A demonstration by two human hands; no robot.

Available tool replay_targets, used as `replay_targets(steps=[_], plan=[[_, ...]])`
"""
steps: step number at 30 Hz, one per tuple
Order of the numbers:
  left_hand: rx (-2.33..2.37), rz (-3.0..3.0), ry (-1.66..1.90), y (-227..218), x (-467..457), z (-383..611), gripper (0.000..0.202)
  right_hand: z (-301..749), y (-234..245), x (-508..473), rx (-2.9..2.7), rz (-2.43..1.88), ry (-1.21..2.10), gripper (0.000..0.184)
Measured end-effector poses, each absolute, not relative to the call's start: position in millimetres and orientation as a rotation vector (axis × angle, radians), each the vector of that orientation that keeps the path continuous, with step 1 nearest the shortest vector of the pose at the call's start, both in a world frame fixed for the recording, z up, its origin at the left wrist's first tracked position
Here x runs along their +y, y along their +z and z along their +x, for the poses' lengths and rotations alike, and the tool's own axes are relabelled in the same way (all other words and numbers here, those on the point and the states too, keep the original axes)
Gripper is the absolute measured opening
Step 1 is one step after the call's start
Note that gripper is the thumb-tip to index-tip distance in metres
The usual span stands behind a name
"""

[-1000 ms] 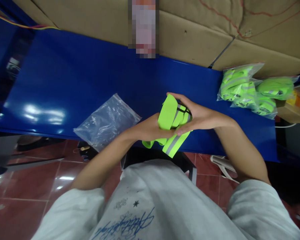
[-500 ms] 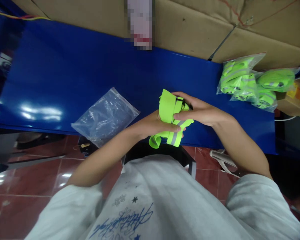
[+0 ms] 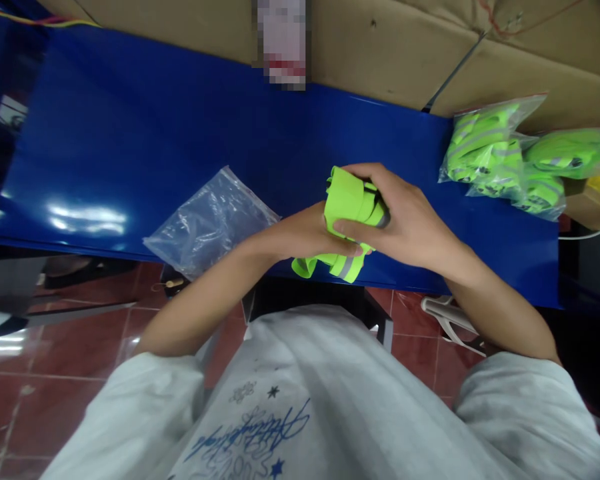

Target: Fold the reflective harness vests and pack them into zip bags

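Note:
A neon yellow-green reflective strap [image 3: 350, 199] with grey stripes is folded into a bundle above the near side of the blue table. My left hand [image 3: 313, 233] is closed around its lower part, thumb laid across the front. From the right, my right hand [image 3: 400, 217] wraps the upper part, its thumb pressed on the front fold. A dark buckle-like piece shows partly beside the right fingers. One loop and a striped end hang out below my left hand. Left of the hands lies a clear zip bag [image 3: 210, 223], flat, with nothing visible inside.
Several clear bags of neon straps [image 3: 485, 150] lie at the table's right end, beside an open cardboard box [image 3: 587, 203]. Large cartons [image 3: 380, 47] line the far edge of the blue table [image 3: 155, 127]. A white chair part [image 3: 445, 317] shows below the near edge.
My right hand has closed further over the strap bundle, its thumb shifting left across the front. The bundle's upper part sits more tightly folded and leans to the right.

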State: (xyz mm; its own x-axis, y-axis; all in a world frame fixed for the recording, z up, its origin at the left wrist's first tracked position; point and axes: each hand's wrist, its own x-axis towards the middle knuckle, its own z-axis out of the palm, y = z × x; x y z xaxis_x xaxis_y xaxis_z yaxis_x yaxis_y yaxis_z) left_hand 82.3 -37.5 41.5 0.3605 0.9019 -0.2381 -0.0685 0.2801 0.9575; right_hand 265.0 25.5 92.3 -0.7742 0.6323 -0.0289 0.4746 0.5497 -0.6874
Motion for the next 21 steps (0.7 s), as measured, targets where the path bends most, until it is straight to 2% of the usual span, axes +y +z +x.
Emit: replay_targets(steps=[3,8,16,21], plan=[[0.909,0.996,0.769,44.5,-34.4,81.3,0.042,261.3,87.7,34.3,-2.473,-1.059,1.195,0.061],[0.844,0.823,0.732,45.8,-29.7,83.5,0.034,257.1,72.8,54.0,-2.324,-1.001,1.438,0.048],[1.090,0.657,0.561,28.6,-45.3,76.9,0.042,258.8,56.0,57.1,-2.288,-0.825,1.514,0.052],[1.047,0.751,0.550,32.8,-50.8,69.4,0.046,260.7,69.4,48.7,-2.096,-0.837,1.792,0.047]])
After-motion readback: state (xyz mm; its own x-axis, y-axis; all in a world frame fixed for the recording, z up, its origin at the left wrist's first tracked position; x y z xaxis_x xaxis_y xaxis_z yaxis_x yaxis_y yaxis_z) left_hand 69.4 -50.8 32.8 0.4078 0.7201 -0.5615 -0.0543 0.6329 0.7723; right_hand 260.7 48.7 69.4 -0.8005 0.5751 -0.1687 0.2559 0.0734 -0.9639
